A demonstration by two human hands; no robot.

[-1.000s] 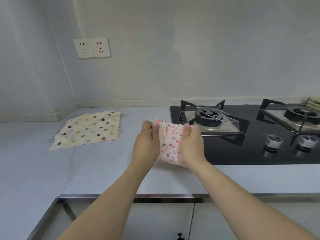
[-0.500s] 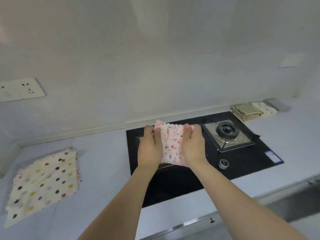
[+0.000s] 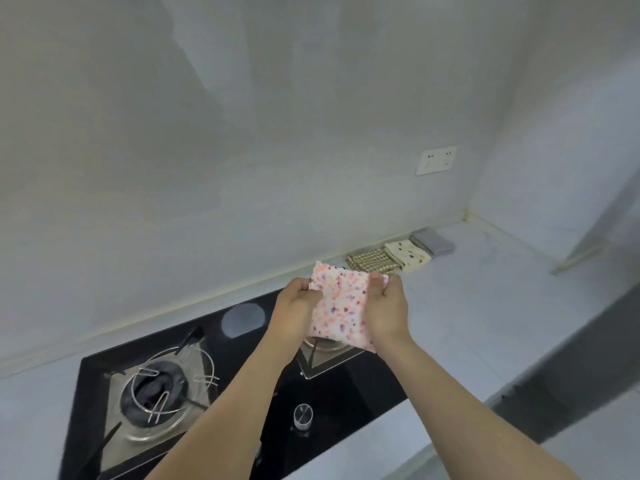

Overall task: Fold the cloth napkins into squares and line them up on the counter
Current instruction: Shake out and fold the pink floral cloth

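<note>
Both hands are holding a folded pink napkin (image 3: 341,306) in the air above the right side of the hob (image 3: 242,393). The left hand (image 3: 298,306) is gripping its left edge, fingers (image 3: 313,295) curled round the cloth near the top corner. The right hand (image 3: 384,310) is gripping the right edge, with its fingers (image 3: 375,280) pinching the upper corner. The napkin is hanging between them, speckled with pink, purple and yellow spots, and is covering part of the right burner (image 3: 322,355).

Three folded napkins are lying in a row on the surface (image 3: 485,306) by the wall: a checked napkin (image 3: 372,259), a dotted napkin (image 3: 408,254) touching it, and a grey napkin (image 3: 433,241) at the far end. The left burner (image 3: 157,389) and a knob (image 3: 303,415) are sitting nearer the camera. A socket (image 3: 436,160) is showing on the wall.
</note>
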